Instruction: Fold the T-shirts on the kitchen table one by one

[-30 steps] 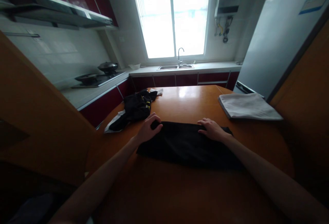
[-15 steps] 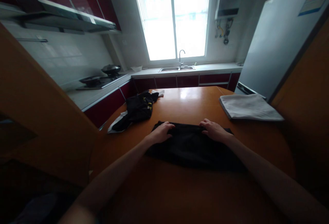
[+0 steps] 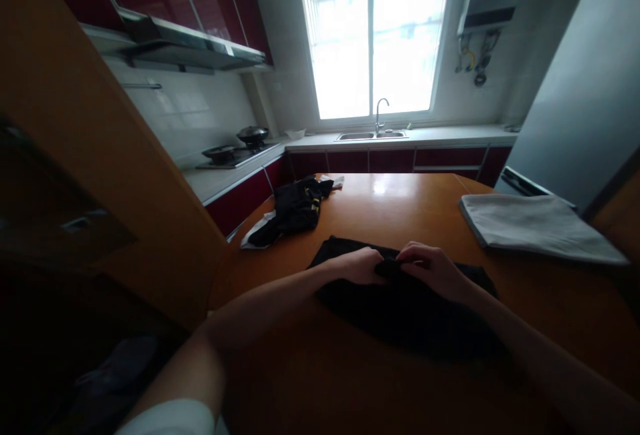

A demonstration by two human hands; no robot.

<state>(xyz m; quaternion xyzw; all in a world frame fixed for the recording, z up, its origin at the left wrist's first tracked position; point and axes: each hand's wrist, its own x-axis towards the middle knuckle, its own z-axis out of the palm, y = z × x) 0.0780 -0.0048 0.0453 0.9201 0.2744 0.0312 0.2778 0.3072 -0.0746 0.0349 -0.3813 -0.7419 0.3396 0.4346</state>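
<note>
A dark, folded black garment (image 3: 400, 312) lies on the wooden table (image 3: 400, 205) in front of me; its exact kind is hard to make out. Near the middle of its far edge, my left hand (image 3: 361, 266) is closed on a bunched bit of the fabric. Just to the right, my right hand (image 3: 434, 270) pinches the same raised bit between thumb and fingers. The two hands almost meet there. Shadow hides the garment's near side.
A crumpled black garment with yellow marks (image 3: 300, 205) lies at the table's far left, with white cloth (image 3: 260, 230) under it. On the right is a folded light-grey cloth (image 3: 535, 225). Beyond stand a sink (image 3: 373, 136), a stove (image 3: 240, 156) and a fridge (image 3: 575, 88).
My hands have come together from their separate places along the garment's far edge and now bunch up its middle. The view has turned slightly left.
</note>
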